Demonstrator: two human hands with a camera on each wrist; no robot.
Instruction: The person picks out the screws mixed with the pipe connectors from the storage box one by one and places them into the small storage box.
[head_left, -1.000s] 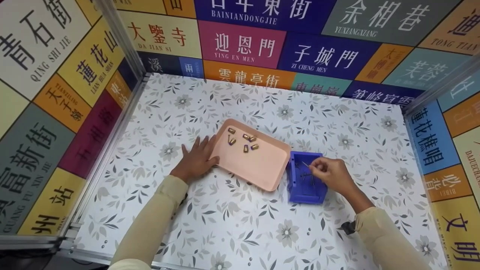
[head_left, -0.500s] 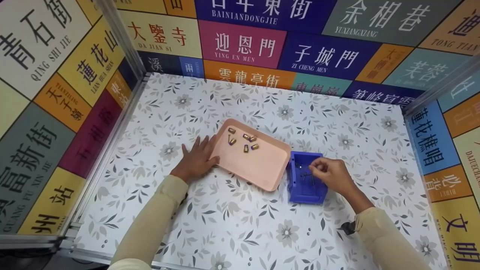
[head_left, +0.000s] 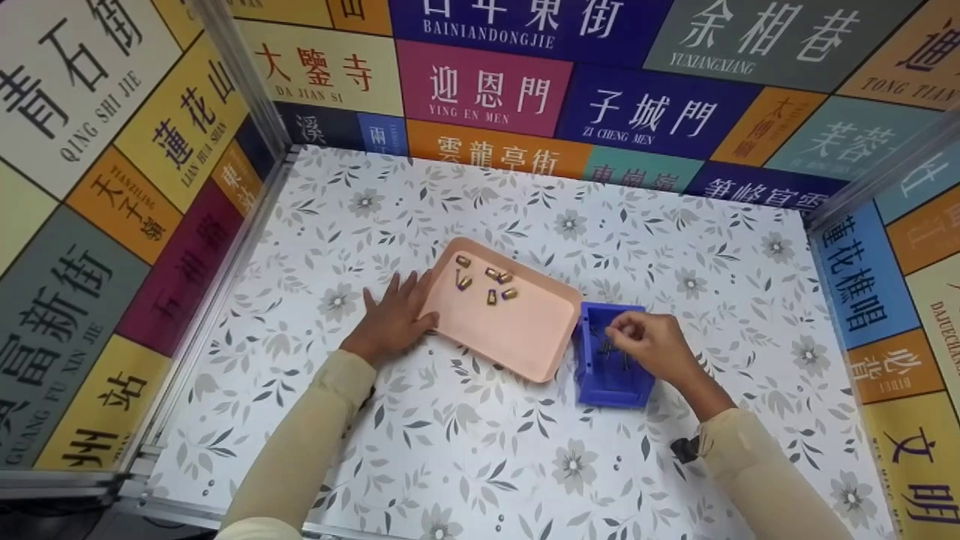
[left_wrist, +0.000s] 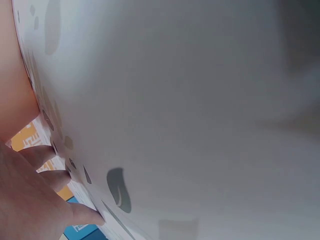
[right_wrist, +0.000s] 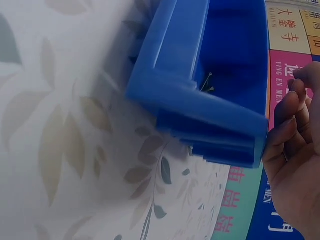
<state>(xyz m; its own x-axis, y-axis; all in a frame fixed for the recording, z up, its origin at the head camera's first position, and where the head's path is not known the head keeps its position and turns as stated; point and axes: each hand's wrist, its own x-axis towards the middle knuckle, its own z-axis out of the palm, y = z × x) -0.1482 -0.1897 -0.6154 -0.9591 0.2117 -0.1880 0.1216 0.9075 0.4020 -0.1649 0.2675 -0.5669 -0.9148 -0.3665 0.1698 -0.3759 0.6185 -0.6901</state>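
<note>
My left hand [head_left: 390,319] rests flat on the table with spread fingers, its thumb and fingertips against the left edge of a pink tray [head_left: 499,334]. In the tray lie several short brass-coloured pieces [head_left: 493,298] and one thin screw-like piece [head_left: 458,276]. Over the blue bin [head_left: 615,394], my right hand [head_left: 660,345] has its fingers curled and the tips close together. Dark screws [head_left: 624,361] lie in the bin beneath it. Whether the fingertips pinch one is hidden. The right wrist view shows the bin's wall [right_wrist: 175,50] beside the curled fingers [right_wrist: 280,135].
The bin stands against the tray's right end. Both are on a table [head_left: 450,465] covered in a floral print. Printed panels [head_left: 480,86] wall the table at the back and on both sides, with metal rails along the corners.
A thin screw showed at my right fingertips one second ago, and it no longer shows there. That hand has shifted slightly left over the bin. My left hand and the tray have stayed still.
</note>
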